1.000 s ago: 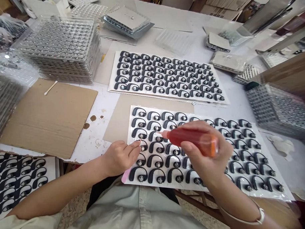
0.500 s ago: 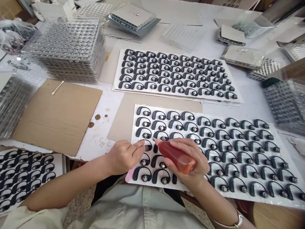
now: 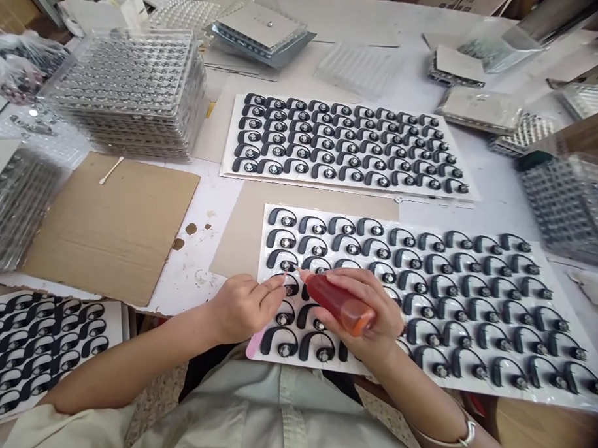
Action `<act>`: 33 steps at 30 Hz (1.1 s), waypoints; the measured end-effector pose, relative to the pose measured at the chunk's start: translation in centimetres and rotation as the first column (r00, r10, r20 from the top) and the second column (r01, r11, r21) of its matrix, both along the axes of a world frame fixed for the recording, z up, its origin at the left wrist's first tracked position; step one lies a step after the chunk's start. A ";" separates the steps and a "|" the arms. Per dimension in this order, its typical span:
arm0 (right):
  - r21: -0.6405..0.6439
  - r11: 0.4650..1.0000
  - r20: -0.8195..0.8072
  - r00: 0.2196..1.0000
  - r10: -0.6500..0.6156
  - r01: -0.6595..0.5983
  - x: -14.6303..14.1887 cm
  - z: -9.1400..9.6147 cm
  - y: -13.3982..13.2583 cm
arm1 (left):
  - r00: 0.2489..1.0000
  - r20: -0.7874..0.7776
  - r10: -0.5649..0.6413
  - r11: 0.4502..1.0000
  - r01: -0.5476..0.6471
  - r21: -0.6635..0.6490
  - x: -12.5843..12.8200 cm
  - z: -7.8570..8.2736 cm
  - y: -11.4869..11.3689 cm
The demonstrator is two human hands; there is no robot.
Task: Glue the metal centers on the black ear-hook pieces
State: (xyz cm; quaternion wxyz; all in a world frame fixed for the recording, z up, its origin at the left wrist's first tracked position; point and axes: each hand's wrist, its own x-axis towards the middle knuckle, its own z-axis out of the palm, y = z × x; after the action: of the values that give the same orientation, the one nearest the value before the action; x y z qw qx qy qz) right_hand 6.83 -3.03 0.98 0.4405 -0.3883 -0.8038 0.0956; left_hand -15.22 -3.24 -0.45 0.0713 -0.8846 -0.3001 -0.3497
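Note:
A white sheet (image 3: 481, 386) lies in front of me, holding rows of black ear-hook earphones under clear film. My right hand (image 3: 363, 307) grips an orange-red plastic squeeze bottle (image 3: 338, 305), its narrow tip pointing down-left at an earphone (image 3: 290, 286). My left hand (image 3: 246, 309) rests on the sheet's left side, fingertips pinched together beside that same earphone. Anything between those fingertips is too small to make out. A pink item (image 3: 254, 344) shows under my left wrist.
Beyond stands a second sheet of earphones (image 3: 345, 141). Stacked clear trays (image 3: 127, 93) rise at upper left, above a stained cardboard sheet (image 3: 107, 227) with a cotton swab (image 3: 111, 170). More earphones (image 3: 43, 344) lie at lower left, and clear trays (image 3: 567, 201) stand at right.
Over the last second the bottle came down and left, its tip closing toward my left fingertips. The view swung, shifting the sheets right. Little differs in the final half second.

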 end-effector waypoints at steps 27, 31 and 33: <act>0.016 1.000 -0.036 0.999 -0.023 0.024 0.1 -0.2 -0.3 | 0.999 0.040 0.010 1.000 -0.010 0.003 0.0 -0.1 0.0; 0.002 1.000 -0.042 0.999 -0.018 0.018 0.1 -0.2 -0.3 | 0.999 0.054 -0.004 1.000 0.005 -0.014 0.0 0.0 0.0; 0.003 1.000 -0.046 0.999 -0.016 0.016 0.1 -0.2 -0.3 | 0.998 0.058 -0.006 1.000 0.008 -0.023 0.0 0.0 0.0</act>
State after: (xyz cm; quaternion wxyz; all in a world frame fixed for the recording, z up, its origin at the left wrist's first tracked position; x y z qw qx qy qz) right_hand 6.91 -3.31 0.80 0.4600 -0.3917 -0.7906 0.0996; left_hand -15.19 -3.21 -0.44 0.0510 -0.8760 -0.3030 -0.3718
